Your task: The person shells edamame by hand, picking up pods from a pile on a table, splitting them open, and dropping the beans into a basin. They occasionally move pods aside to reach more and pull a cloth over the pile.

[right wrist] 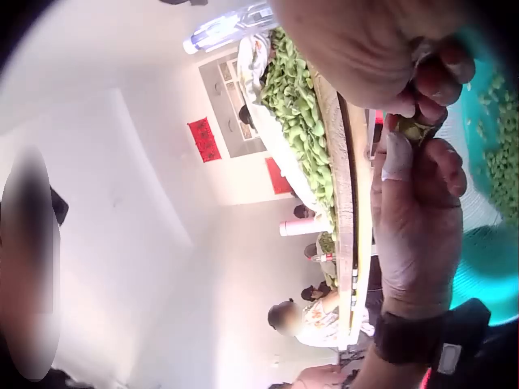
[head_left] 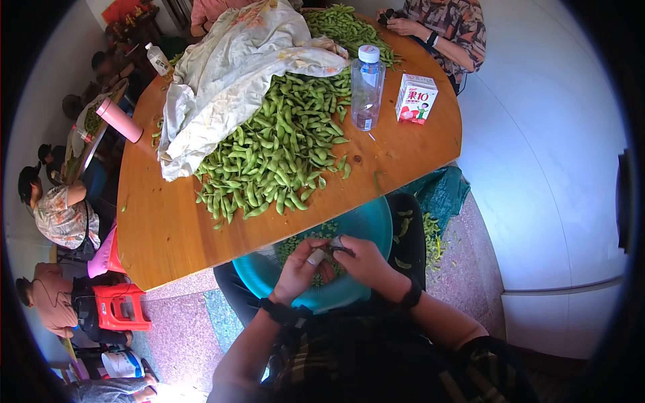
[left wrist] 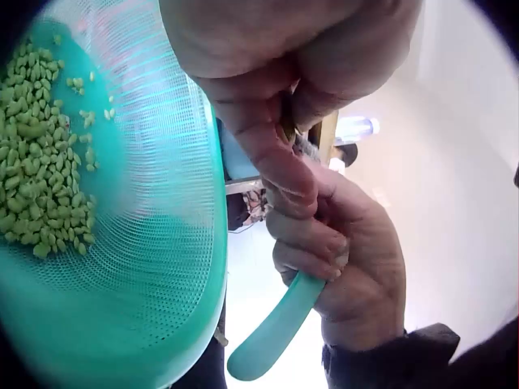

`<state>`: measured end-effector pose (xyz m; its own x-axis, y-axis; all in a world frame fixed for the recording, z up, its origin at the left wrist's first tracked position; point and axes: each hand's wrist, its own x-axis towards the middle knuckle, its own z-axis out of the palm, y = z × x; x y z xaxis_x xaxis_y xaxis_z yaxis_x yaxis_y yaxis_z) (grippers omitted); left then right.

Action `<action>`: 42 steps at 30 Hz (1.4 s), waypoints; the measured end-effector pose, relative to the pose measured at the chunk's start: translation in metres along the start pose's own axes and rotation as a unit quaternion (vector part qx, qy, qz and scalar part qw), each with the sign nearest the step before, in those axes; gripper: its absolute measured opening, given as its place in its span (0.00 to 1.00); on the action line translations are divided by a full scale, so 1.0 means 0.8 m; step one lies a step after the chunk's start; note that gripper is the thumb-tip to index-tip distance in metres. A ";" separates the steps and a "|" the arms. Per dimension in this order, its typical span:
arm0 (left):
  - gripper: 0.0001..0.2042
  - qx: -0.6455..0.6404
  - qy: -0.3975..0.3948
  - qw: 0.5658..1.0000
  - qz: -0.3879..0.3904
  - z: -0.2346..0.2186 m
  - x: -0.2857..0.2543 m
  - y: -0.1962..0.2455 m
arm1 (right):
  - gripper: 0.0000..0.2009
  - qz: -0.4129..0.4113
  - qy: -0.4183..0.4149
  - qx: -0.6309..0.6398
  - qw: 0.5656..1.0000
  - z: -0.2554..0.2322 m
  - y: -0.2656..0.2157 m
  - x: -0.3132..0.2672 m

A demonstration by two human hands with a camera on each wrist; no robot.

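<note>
Both hands meet over a teal mesh basin (head_left: 377,232) between the person's legs. Curled fingers of the left hand (head_left: 295,272), white tape round its thumb, pinch a small green pod (right wrist: 415,130), mostly covered by fingers. The right hand (head_left: 369,263) works right against it and grips a tool with a teal handle (left wrist: 280,328); fingers hide the tool's working end. Shelled green beans (left wrist: 36,162) lie spread in the basin. On the wooden table (head_left: 376,171) just ahead is a large heap of green soybean pods (head_left: 269,148).
A pale cloth (head_left: 228,67) covers part of the heap. A clear bottle (head_left: 366,94), a juice carton (head_left: 416,99) and a pink flask (head_left: 119,121) stand on the table. A red stool (head_left: 121,307) is at the left; empty pods (head_left: 433,242) lie at the right. Other people sit around.
</note>
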<state>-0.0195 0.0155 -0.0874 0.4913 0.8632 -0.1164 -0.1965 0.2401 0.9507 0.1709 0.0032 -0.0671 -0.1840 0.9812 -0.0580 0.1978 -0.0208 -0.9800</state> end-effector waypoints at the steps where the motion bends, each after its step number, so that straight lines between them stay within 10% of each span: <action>1: 0.14 0.000 0.000 1.000 0.000 -0.002 0.000 -0.002 | 0.06 0.044 -0.020 0.040 0.998 0.000 0.001 0.001; 8: 0.16 0.012 0.036 0.998 -0.050 0.004 0.004 -0.003 | 0.06 0.103 -0.020 0.071 0.992 0.001 0.009 0.006; 13: 0.16 0.146 0.078 0.981 -0.099 0.011 0.007 0.015 | 0.06 -0.060 0.046 -0.062 0.995 0.011 0.012 0.003; 21: 0.17 -0.145 0.106 0.973 -0.146 -0.002 0.008 -0.006 | 0.06 -0.043 0.060 -0.023 0.997 0.016 0.003 0.004; 42: 0.18 -0.096 0.051 0.978 -0.177 0.001 0.014 0.011 | 0.09 -0.063 0.038 -0.219 0.973 0.009 -0.011 -0.003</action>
<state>-0.0150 0.0265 -0.0800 0.4724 0.7482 -0.4658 -0.1896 0.6023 0.7754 0.1628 -0.0002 -0.0598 -0.1641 0.9826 0.0875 0.5730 0.1671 -0.8024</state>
